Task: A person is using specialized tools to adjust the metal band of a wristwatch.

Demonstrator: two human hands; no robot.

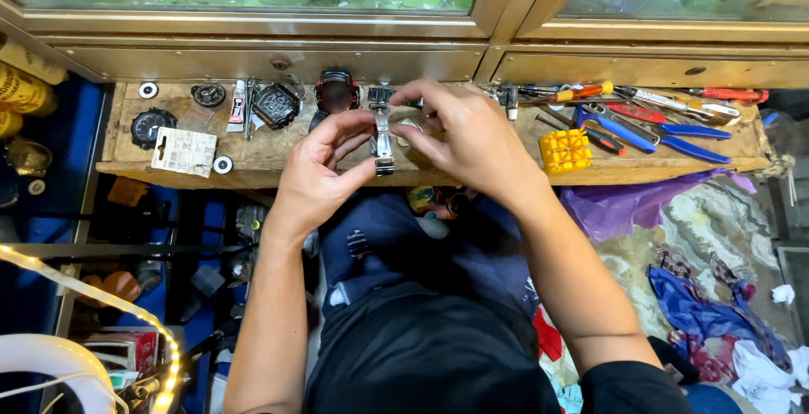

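Observation:
Both my hands meet over the front edge of a narrow wooden bench. My left hand pinches the lower end of a silver metal watch band between thumb and fingers. My right hand grips the upper part of the same band, near the watch case, which its fingers mostly hide. The band hangs upright between the two hands.
On the bench lie several watches, among them a black-and-red watch, a white card, a yellow block, and blue-handled pliers among red-handled tools at the right. A glass cabinet front rises behind. Purple plastic hangs below.

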